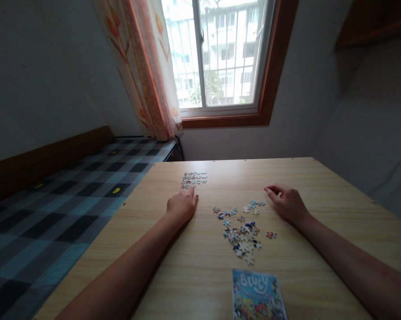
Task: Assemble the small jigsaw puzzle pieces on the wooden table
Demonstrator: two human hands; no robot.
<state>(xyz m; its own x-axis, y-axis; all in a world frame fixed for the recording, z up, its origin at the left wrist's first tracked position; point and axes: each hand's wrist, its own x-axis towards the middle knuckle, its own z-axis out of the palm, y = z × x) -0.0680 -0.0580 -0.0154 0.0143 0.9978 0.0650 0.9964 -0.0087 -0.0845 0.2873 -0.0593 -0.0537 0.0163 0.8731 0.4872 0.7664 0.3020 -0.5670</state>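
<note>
I see a Bluey-labelled box (258, 295) nearest, then, beyond it, scattered jigsaw pieces (245, 246). The right hand (289, 204) curls loosely, nothing visible within; the left hand (180, 206) lies at the laid-out jigsaw rows (189, 182), fingers slightly parted — whether pinching anything, I cannot tell. A dragging fingertip could skew them.

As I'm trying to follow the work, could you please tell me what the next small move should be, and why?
Probably the right hand should pick up one of the loose pieces: it is just beside them, while the left hand is at the near edge of the laid-out pieces, whose nearest row looks shorter.
</note>
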